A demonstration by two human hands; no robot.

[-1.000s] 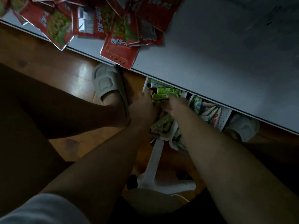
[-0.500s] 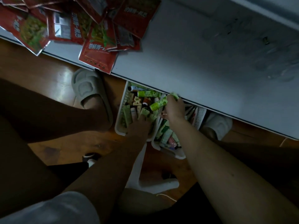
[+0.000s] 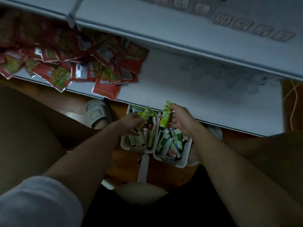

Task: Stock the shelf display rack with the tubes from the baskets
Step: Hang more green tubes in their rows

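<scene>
Two white baskets stand side by side on the floor under the shelf's front edge, the left basket and the right basket, both full of small tubes, mostly green. My left hand is over the left basket and grips a green tube. My right hand is above the right basket and holds a green tube upright, its top reaching the edge of the white shelf.
A heap of red snack packets covers the shelf's left part. An upper shelf runs above, with pale labels at top right. My feet in grey slippers flank the baskets on the wooden floor. A white stool leg lies below.
The view has tilted up, showing more of the shelves. Both hands have risen from the baskets, each with a green tube; the left hand was reaching down among the tubes before.
</scene>
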